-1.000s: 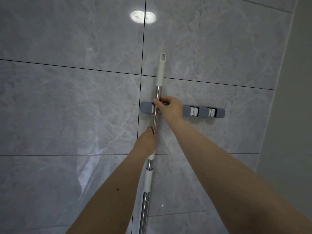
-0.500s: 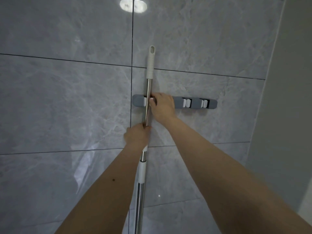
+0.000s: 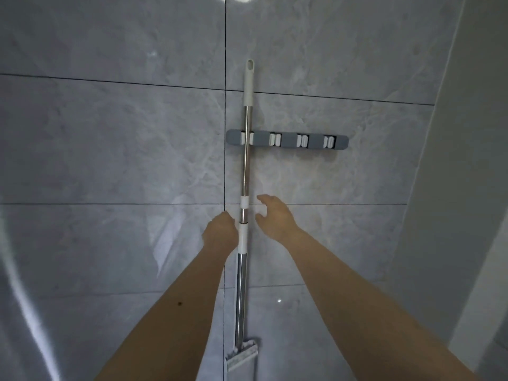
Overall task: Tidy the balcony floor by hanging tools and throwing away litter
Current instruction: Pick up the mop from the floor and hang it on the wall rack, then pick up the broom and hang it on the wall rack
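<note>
Grey marble-look wall tiles point(image 3: 110, 147) with dark grout lines fill the view, and a grey wall rack point(image 3: 287, 140) with four white clips is fixed to them. Taking the rack as landmark: the mop point(image 3: 245, 171) hangs upright in the rack's leftmost clip, its steel pole crossing the rack and its white capped end with a hanging hole standing above it. Below the rack the pole runs down past two white collars to the flat grey mop head point(image 3: 242, 357), which sits folded against the wall far beneath. The rack's other three clips, to the right of the pole, hold nothing. The left hand point(image 3: 220, 232) is well below the rack, just left of the pole beside the lower white collar; whether its curled fingers touch the pole cannot be told. The right hand point(image 3: 275, 215) is also below the rack, just right of the pole and apart from it, fingers loosely spread and bent, holding nothing.
</note>
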Tool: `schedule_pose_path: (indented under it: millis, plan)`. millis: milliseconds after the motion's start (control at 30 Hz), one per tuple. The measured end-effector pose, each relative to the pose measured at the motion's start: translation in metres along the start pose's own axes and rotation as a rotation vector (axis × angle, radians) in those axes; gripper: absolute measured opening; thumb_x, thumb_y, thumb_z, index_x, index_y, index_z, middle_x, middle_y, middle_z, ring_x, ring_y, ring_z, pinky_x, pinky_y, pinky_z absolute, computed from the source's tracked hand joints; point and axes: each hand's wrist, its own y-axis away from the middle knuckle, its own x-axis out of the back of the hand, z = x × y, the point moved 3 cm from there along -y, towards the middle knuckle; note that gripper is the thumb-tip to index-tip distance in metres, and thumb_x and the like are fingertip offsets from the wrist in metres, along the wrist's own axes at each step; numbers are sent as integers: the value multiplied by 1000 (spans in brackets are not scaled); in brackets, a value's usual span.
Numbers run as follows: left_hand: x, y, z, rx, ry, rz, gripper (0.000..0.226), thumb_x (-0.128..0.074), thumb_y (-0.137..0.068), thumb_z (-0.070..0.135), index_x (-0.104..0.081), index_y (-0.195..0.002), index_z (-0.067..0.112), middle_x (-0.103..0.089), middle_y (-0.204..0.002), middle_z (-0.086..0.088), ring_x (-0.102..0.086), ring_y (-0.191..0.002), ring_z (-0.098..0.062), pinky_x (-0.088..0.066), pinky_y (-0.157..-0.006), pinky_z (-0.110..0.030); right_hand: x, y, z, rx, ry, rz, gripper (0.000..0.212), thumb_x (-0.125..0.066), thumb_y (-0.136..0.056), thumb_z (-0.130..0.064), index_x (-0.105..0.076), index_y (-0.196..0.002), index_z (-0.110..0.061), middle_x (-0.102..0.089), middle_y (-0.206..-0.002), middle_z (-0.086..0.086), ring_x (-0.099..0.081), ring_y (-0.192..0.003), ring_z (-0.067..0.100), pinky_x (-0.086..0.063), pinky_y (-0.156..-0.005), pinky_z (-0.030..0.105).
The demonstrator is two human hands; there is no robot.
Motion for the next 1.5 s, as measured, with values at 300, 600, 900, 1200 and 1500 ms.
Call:
schedule_pose_path:
  millis: [300, 600, 900, 1200, 1500]
  plan:
    - [-28, 164, -19, 300, -82, -23, 26, -37, -96, 10, -56, -109, 0, -62, -117, -16, -59, -108, -32, -47, -88, -36, -21, 127, 41, 71, 50, -271, 35, -49, -90, -12, -56, -125, -8, -52, -129, 14, -53, -118, 29, -42, -100, 35]
    - [-31, 303, -59, 483, -82, -60, 32, -37, -98, 18, -56, -115, -2, -58, -124, -21, -55, -115, -35, -44, -98, -39, -69, 251, 49, 47, 80, -644, 38, -54, -90, -19, -55, -127, -11, -49, -138, 10, -50, -125, 25, -42, -106, 33]
    - [-19, 471, -146, 762, -62, -35, 36, -36, -97, 19, -58, -121, 2, -59, -127, -20, -56, -117, -36, -46, -100, -42, -152, 396, 0, 124, 17, -887, 34, -58, -88, -15, -62, -120, -7, -60, -126, 16, -58, -114, 30, -47, -94, 31]
    - [-39, 664, -210, 927, -36, -51, 31, -36, -95, 17, -60, -109, 4, -63, -117, -19, -59, -110, -35, -47, -91, -40, -216, 581, -22, 171, 33, -1091, 36, -55, -87, -14, -58, -123, -10, -57, -128, 14, -56, -117, 31, -45, -99, 33]
    - [-95, 878, -251, 1238, 223, -24, 27, -39, -95, 11, -61, -102, -4, -65, -112, -23, -61, -100, -35, -51, -87, -40, -269, 772, 2, 248, 175, -1364, 31, -50, -91, -11, -60, -120, -8, -59, -126, 17, -58, -113, 31, -48, -98, 34]
